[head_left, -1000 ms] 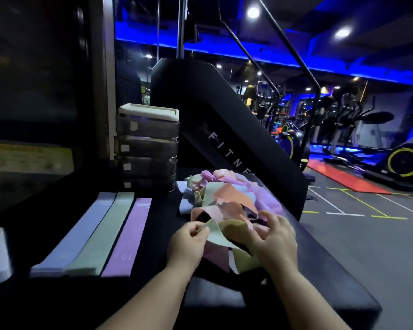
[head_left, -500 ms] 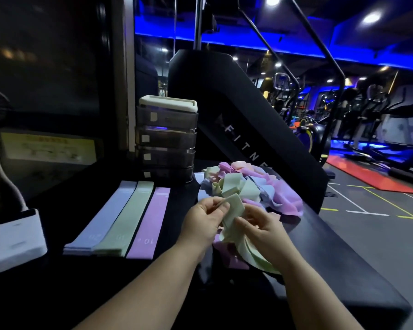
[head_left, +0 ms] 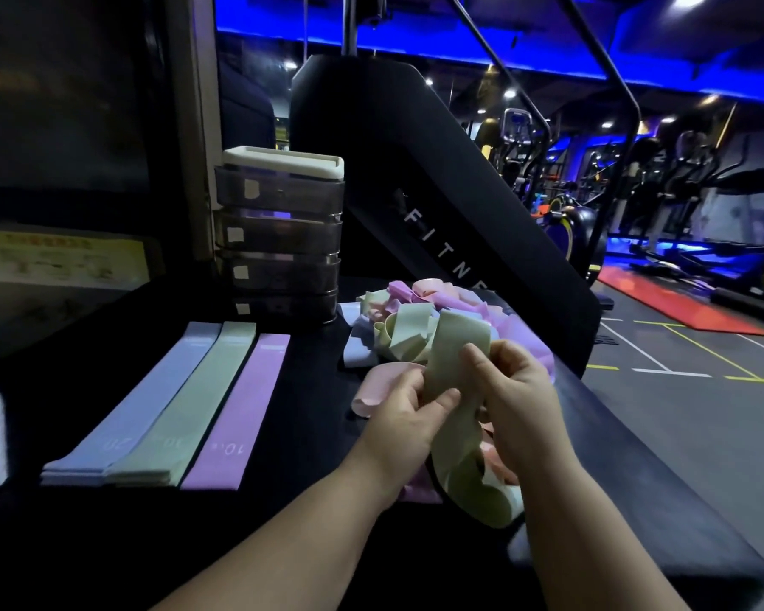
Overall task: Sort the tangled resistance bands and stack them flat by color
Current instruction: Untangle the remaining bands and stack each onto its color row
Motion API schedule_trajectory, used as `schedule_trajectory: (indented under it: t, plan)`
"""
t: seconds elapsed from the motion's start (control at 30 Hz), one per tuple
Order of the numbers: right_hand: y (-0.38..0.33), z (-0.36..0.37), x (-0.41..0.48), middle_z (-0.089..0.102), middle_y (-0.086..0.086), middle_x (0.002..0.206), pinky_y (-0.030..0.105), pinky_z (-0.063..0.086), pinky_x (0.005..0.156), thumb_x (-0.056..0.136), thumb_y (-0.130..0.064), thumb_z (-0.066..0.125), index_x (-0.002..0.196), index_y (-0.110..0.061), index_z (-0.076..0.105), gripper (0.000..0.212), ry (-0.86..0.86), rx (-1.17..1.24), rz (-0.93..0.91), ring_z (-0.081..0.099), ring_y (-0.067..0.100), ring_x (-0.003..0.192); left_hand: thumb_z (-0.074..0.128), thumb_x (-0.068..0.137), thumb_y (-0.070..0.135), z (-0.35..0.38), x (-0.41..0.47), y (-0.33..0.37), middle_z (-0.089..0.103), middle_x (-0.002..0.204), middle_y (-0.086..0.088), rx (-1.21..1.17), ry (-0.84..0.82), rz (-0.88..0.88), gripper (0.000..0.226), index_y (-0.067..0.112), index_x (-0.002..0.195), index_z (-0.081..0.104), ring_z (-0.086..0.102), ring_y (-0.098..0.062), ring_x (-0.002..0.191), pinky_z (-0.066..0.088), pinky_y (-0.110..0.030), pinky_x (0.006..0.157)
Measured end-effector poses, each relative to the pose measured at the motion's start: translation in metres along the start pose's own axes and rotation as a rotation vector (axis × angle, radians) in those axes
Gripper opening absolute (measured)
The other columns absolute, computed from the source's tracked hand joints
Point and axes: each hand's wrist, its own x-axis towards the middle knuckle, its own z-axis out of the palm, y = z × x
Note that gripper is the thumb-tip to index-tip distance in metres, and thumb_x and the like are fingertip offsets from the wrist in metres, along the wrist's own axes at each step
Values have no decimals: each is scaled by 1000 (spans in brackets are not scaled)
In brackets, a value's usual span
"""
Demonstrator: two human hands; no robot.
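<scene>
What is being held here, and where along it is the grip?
A pale green band, pinched by both hands: left hand and right hand grip its upper middle; its lower loop hangs below.

Two bare forearms enter from the bottom edge of the view, with no sleeve, watch, bracelet or glove visible on either. The left hand (head_left: pixel 409 416) and the right hand (head_left: pixel 519 403) wear no rings that can be seen. The fingers are short and rounded, with short, plain nails bearing no visible polish.
</scene>
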Motion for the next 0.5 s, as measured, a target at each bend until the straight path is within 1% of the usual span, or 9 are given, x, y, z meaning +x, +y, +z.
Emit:
schedule_trajectory:
  t: [0.07,0.13,0.17,0.23,0.27,0.3,0.37,0.43,0.5]
  plan:
    - [0,-1,1,69,14,86,26,48,53,93,-23,63,95,-9,66,15,-16,27,21,62,19,72,55,98,14,1,4,-1,74,91,11,70,21,39,16,23,109,63,69,-5,91,54,-19,74]
    - [-1,-2,2,74,7,93,31,54,66,94,-22,62,101,-13,67,13,-49,61,54,70,20,83,52,99,10,3,6,1,73,86,17,107,21,49,20,26,104,63,67,2,87,52,-14,74]
    - [-4,-2,2,75,6,95,33,55,72,95,-22,61,103,-14,67,13,-65,64,68,71,21,87,51,99,10,4,8,1,74,91,15,118,16,49,23,28,105,63,67,0,93,52,-16,80]
    - [-5,-4,3,75,6,98,37,56,80,97,-22,56,105,-14,66,15,-80,75,85,71,22,92,53,97,17,7,12,1,72,108,7,130,-3,48,23,27,115,63,65,-7,108,50,-29,98]
    - [-4,-4,4,75,9,98,40,56,83,98,-21,54,104,-12,66,16,-77,92,85,71,25,94,54,93,24,8,12,2,71,113,4,133,-22,42,28,26,121,61,63,-10,113,47,-34,103]
    - [-4,-4,5,74,11,97,43,56,84,99,-20,52,103,-11,65,16,-55,115,80,70,28,94,55,88,30,9,12,3,70,116,3,142,-47,41,36,25,123,60,62,-12,114,46,-37,104]
    - [-7,-2,4,73,10,89,40,57,76,101,-16,49,101,-11,64,16,1,173,33,69,26,85,60,82,35,11,12,1,70,114,2,212,-76,53,38,26,119,59,63,-14,112,48,-38,102]
    - [-11,1,1,72,3,78,32,56,63,102,-16,45,101,-13,62,17,47,269,-11,68,17,72,66,75,31,14,13,-2,70,111,3,344,-72,85,41,29,114,56,64,-14,108,50,-36,98]
    - [-14,2,-2,68,-1,67,26,53,53,103,-16,42,95,-14,58,19,111,354,-10,65,11,58,69,62,39,15,16,-5,71,106,3,401,-30,100,48,34,108,56,65,-18,105,52,-42,95]
